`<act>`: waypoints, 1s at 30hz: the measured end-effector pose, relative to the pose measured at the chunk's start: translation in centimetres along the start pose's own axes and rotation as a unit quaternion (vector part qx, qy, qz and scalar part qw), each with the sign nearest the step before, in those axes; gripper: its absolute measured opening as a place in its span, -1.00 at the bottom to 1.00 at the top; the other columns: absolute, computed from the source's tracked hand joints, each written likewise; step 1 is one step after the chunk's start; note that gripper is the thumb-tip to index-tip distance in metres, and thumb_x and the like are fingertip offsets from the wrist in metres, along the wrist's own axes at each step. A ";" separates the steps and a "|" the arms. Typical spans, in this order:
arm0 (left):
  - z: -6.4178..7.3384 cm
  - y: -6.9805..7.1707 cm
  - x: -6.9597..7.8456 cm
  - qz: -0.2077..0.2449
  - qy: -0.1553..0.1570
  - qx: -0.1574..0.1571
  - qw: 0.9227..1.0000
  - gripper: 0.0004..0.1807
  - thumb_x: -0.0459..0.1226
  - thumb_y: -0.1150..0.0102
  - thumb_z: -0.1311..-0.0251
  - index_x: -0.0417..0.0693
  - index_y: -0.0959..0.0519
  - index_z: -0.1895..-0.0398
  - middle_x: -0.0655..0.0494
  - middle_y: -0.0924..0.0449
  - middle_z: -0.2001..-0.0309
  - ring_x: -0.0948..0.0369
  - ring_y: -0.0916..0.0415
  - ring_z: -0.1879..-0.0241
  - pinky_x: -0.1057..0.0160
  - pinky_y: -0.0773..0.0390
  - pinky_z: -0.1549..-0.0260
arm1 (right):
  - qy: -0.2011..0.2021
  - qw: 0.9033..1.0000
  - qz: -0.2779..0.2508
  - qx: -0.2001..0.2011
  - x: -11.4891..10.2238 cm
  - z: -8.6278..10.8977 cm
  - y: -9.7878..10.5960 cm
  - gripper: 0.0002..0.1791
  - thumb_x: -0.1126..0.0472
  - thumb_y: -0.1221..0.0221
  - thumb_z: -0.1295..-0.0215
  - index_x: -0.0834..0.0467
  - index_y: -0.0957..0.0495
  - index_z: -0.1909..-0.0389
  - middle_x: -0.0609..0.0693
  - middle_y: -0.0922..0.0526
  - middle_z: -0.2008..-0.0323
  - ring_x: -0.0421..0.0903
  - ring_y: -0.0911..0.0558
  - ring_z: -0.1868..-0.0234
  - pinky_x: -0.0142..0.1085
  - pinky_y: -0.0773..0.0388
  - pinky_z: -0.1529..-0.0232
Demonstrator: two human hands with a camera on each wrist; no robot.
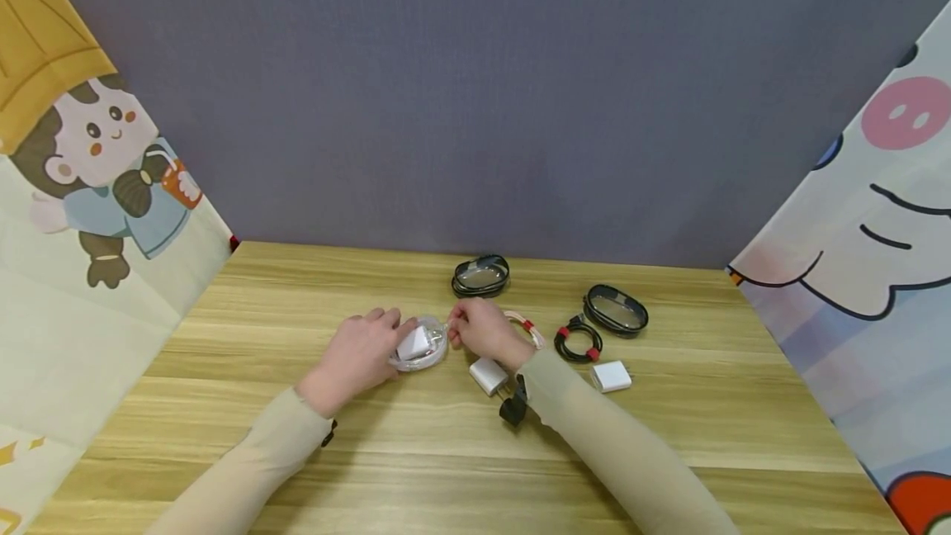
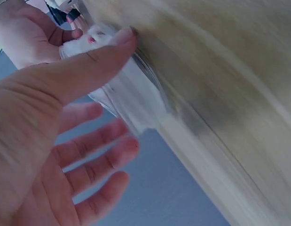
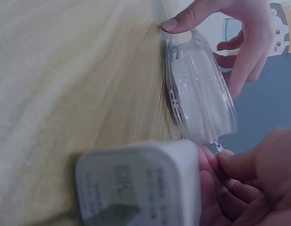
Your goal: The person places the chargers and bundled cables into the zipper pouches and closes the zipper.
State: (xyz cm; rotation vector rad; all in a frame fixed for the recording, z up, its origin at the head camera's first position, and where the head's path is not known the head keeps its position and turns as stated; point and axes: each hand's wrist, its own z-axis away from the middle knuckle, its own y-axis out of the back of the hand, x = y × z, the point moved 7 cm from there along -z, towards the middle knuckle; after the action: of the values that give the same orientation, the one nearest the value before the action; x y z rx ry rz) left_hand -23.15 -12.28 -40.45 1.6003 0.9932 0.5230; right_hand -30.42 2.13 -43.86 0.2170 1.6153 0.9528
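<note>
A round clear plastic case [image 1: 420, 360] with a white block and white material inside lies left of the table's middle. My left hand [image 1: 361, 359] holds its left side, thumb and index finger on opposite sides. In the left wrist view the other fingers [image 2: 91, 172] stand apart from the case. At the right end of the case my right hand [image 1: 483, 331] pinches a small pale tip [image 3: 219, 146] between thumb and forefinger. A white charger [image 3: 136, 181] lies close beside that hand. What the tip belongs to is hard to make out.
Behind the hands lies a coiled black cable [image 1: 481, 293]; another coiled black cable [image 1: 618, 332] lies right. A black cable with red ties [image 1: 559, 344], a pinkish cable [image 1: 537, 338], a white charger [image 1: 612, 376] and a black plug [image 1: 513, 412] lie nearby. A grey panel [image 1: 475, 106] bounds the back.
</note>
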 end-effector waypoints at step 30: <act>-0.1 -0.7 1.1 0.146 -0.077 0.011 0.986 -0.24 -0.52 -0.47 0.14 -0.02 -0.56 -0.27 -0.09 -0.47 -0.29 -0.06 -0.54 -0.14 -0.01 -0.64 0.06 | 0.005 1.000 -0.018 -0.021 1.2 -0.5 -0.3 -0.82 0.41 -0.07 -0.44 0.22 -0.57 0.36 -0.01 -0.68 0.47 -0.14 -0.70 0.45 -0.42 -0.51 0.50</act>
State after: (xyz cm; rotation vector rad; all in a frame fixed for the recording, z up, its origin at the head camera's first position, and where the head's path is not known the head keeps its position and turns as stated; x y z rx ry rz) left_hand -22.85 -11.35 -41.22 1.7899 0.6547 0.5782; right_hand -31.11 2.48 -44.93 0.1536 1.6010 0.9614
